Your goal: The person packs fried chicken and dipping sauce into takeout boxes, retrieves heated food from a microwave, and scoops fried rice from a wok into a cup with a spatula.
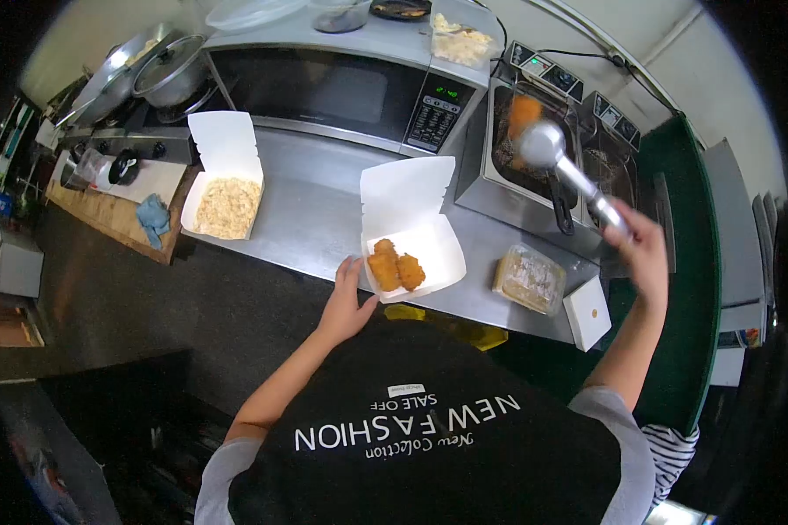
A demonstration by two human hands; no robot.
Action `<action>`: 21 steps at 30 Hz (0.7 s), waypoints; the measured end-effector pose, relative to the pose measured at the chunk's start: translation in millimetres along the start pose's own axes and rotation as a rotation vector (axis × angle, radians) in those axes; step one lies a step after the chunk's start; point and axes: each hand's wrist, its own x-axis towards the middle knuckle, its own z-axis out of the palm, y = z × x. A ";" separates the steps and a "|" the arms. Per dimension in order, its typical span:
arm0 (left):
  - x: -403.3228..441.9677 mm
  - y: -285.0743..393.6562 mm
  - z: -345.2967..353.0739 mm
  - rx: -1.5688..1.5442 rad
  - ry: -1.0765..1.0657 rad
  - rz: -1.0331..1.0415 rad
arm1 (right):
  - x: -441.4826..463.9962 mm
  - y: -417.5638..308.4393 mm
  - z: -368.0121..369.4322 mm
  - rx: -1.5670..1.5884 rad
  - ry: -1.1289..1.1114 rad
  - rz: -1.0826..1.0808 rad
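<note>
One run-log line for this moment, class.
left hand: touching open box; right hand: gripping metal utensil, apparently over fryer; box contents: fried pieces

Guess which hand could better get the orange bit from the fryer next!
Probably the right hand: it holds the metal tool near the fryer. The left hand is farther, by the fried-food box.

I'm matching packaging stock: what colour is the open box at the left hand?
The open box is white, seen best in the head view.

Grey sleeves (615, 429) flank a black garment (446, 490) with white lettering (400, 420)
</note>
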 end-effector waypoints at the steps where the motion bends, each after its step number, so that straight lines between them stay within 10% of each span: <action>1: 3.5 -4.7 1.5 -0.034 -0.029 0.003 | -23.3 -7.4 14.5 0.047 -0.046 0.091; 10: 21.0 -9.0 0.4 -0.094 -0.092 0.161 | -63.5 34.7 171.0 -0.081 -0.418 0.388; 21: 27.5 -13.2 -10.0 -0.124 -0.118 0.148 | -52.0 16.6 161.6 -0.264 -0.440 0.430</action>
